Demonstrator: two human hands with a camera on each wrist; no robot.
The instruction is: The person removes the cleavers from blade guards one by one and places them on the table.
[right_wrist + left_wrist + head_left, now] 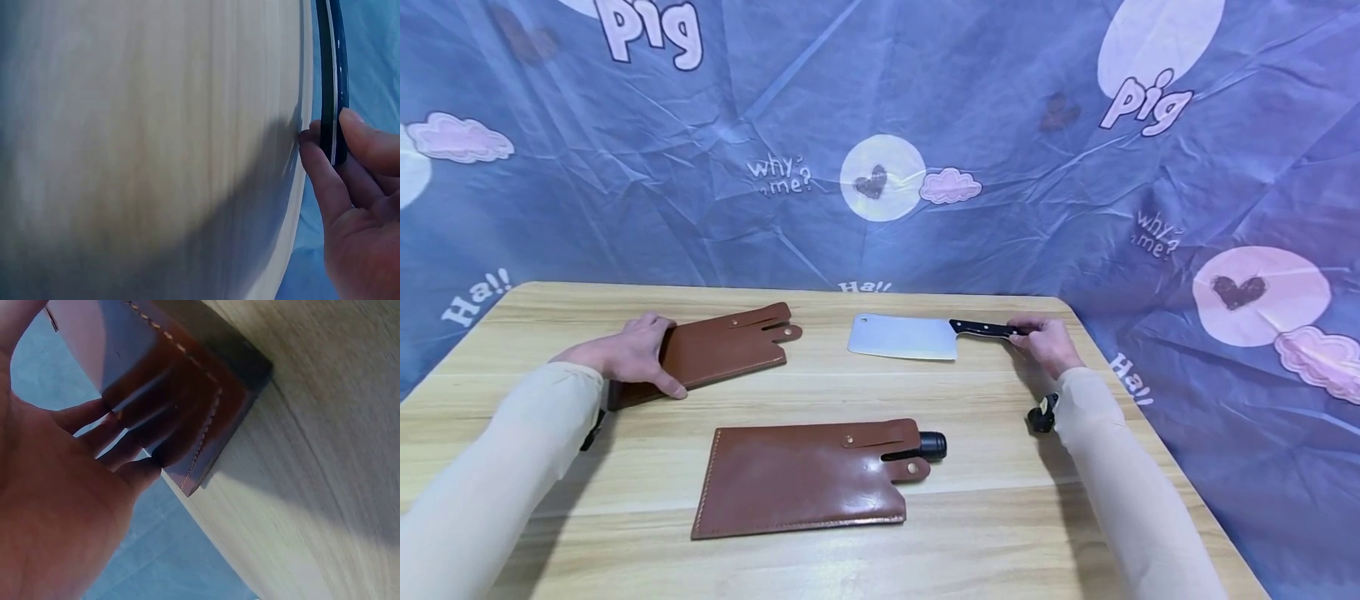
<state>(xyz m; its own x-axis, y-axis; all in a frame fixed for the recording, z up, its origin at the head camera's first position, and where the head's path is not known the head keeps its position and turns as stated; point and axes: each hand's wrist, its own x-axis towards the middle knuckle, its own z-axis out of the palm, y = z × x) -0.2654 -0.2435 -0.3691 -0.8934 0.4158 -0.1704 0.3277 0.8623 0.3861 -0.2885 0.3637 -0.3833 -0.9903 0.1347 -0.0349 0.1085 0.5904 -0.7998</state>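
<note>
At the far left, my left hand (638, 354) grips a brown leather knife sheath (722, 348) near its stitched end, thumb at the near edge and fingers at the far one. In the left wrist view its fingertips touch the sheath (156, 375) along one edge. My right hand (1047, 342) pinches the tail of the black handle of a cleaver (906, 337), whose broad blade points left toward the sheath's strap end. The right wrist view shows thumb and fingers on the handle (334, 81); the blade is out of that view.
A second brown leather sheath (797, 479) lies nearer on the wooden table (985, 533), with a black handle end (933, 446) sticking out at its right. Behind the table hangs a blue printed cloth (737, 225), which also runs along the right side.
</note>
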